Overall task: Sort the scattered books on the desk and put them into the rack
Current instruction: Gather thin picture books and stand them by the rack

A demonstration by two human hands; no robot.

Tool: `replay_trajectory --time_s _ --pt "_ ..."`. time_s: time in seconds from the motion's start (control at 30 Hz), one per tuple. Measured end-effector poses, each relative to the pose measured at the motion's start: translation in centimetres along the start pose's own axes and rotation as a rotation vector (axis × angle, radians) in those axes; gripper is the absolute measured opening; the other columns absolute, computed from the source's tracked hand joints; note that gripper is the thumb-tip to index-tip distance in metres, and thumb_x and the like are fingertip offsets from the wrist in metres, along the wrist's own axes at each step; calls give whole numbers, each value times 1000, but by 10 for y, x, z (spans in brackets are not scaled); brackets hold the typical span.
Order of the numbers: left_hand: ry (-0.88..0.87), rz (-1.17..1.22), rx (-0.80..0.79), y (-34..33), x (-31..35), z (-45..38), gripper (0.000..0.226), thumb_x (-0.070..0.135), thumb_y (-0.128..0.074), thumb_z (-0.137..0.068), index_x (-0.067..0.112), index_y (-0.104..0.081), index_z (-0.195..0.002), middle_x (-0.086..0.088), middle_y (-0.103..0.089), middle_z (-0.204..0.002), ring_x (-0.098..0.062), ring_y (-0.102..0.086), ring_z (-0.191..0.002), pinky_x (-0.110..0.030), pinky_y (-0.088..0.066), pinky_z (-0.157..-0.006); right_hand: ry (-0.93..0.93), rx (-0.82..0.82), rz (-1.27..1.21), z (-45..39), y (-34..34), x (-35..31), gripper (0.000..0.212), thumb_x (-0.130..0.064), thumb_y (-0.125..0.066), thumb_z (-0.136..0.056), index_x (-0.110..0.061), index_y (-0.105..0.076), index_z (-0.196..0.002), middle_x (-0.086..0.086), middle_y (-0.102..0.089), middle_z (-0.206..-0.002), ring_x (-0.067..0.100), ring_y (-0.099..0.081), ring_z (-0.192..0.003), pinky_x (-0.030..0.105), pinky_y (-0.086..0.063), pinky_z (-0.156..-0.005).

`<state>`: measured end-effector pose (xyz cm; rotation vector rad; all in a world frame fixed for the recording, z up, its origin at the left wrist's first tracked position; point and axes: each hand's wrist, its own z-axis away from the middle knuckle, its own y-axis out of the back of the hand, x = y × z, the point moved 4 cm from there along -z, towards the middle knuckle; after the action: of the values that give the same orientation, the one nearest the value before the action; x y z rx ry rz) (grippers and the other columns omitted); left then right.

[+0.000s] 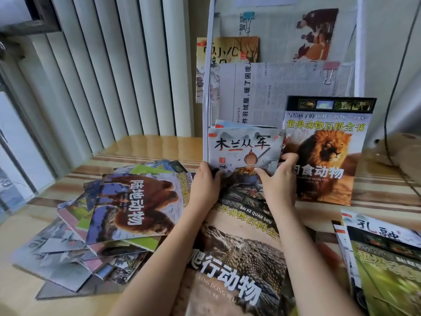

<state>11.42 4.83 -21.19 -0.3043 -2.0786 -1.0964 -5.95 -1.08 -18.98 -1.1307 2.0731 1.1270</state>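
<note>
On the desk [136, 144], both hands [205, 183] [278, 179] grip the upright picture book [245, 149], title facing the camera

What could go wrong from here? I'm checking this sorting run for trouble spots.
1. Both hands, left and right, grip the small grey picture book only at its lower edge; it may flop or catch the white metal rack.
2. The upright lion-cover animal book beside it merely leans and might topple if nudged.

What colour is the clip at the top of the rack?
Blue clip, seen in the head view.
</note>
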Motion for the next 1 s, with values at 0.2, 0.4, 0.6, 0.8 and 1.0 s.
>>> replay_trajectory --time_s 0.2,0.4,0.6,0.8,1.0 --pt "14 -94 24 1 -2 -5 15 22 -48 -97 12 -37 -95 -18 -63 -102 -38 -58 -92 -43 -45 -79 342 175 98 5 16 -19 18 -22 -65 -84 -10 -51 -88 3 -58 -81 19 -55 -71 28 -43 -55" --pt "32 14 67 3 -3 -4 11 14 -51 -95 7 -42 -97 -20 -64 -97 -37 -59 -86 -34 -36 -62 38 -823 181 31 -32 7 52 -63 -33 -91 -27 -66 -110 1 -67 -98 22 -60 -92 34 -44 -78" --pt "88 38 32 4 -3 -3 18 18 -52 -95 4 -45 -105 -21 -64 -103 -37 -60 -91 -34 -39 -66 141 -796 284 32 -28 4 49 -66 -27 -90 -32 -60 -105 -5 -60 -111 19 -54 -104 40 -42 -88" --pt "197 19 -117 6 7 -11 25 19 -50 -97 2 -40 -111 -22 -58 -119 -38 -56 -105 -38 -40 -76 204 -903 514 26 -30 -10 72 -77 -16 -83 -28 -59 -113 -1 -57 -123 23 -50 -116 54 -28 -104" --pt "189 -69 -69 -3 15 2 33 5 -45 -92 -9 -34 -121 -29 -44 -129 -42 -45 -117 -46 -36 -101 197 -578 376 31 -21 -4 44 -54 -31 -95 -22 -60 -86 -2 -62 -90 21 -59 -90 40 -45 -85"
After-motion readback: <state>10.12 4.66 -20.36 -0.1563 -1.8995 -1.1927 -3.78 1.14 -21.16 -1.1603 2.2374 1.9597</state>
